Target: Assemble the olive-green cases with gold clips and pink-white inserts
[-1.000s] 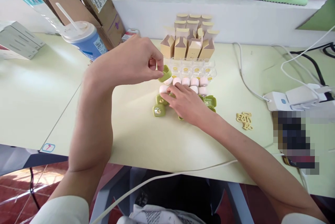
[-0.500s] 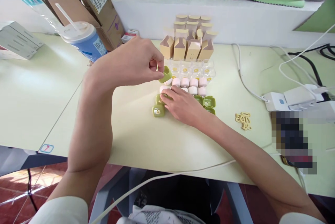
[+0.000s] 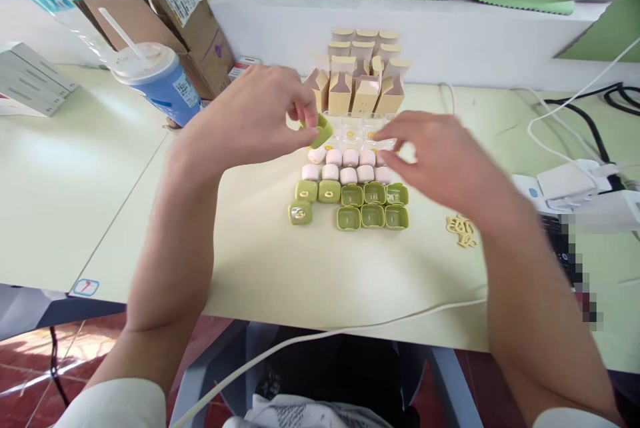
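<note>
Only legible mark: red "7" on sm. sticker [image 3: 86, 287] at tabletop [image 3: 300, 268] edge; cup [image 3: 155, 85] & cardboard box [image 3: 195, 21] labels too blurred.

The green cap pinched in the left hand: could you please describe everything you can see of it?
The green cap is small, olive-green and glossy like plastic, with rounded corners. It is tilted and held in the air between the thumb and fingertips of the left hand, close to the pink pieces. The fingers hide part of it.

One head cam: looks fwd & down at table [image 3: 65, 175], close over left hand [image 3: 260, 118] & right hand [image 3: 440, 161].
</note>
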A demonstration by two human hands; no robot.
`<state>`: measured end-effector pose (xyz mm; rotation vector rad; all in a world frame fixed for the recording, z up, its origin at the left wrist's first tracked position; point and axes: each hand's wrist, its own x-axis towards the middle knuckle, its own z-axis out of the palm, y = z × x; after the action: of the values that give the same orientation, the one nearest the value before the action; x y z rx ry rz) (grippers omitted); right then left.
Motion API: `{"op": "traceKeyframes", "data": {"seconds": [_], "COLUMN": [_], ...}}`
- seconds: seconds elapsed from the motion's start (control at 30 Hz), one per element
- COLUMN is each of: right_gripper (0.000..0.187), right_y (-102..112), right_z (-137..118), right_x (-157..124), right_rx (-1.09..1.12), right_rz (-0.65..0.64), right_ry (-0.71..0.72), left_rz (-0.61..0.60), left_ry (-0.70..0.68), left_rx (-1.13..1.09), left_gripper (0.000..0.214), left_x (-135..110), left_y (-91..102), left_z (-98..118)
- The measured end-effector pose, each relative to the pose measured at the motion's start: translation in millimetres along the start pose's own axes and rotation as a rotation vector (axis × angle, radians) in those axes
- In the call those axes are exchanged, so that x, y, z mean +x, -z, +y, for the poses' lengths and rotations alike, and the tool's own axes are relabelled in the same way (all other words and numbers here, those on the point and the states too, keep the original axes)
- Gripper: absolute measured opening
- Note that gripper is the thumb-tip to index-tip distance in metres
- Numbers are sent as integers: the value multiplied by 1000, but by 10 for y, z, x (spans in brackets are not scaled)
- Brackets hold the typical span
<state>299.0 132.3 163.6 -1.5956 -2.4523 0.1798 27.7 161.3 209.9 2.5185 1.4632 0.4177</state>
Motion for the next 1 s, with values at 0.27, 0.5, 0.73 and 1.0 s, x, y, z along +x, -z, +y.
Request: {"op": "traceKeyframes", "data": {"seconds": [0.27,0.5,0.73,1.0], "right_gripper": [20,32,28,43], "right_y": [239,109,98,-7], "right_z": [897,1156,1457,1514], "right_x": [-125,-49,-202,-483], "right_rx": [-190,-120,6,8], "right_rz": [-600,-727,-809,-473], "right_ry": [-731,-772,-892,-679], "left_rz": [10,-11,-17,-13], "left_ry": [-13,-73,-52,-90], "left_rx": [-253,-205,-216,-176], "left_gripper": [19,18,18,22], "left_x": [100,117,106,77], "left_y": [-191,-246,-213,-146], "left_z": [182,172,203,230]}}
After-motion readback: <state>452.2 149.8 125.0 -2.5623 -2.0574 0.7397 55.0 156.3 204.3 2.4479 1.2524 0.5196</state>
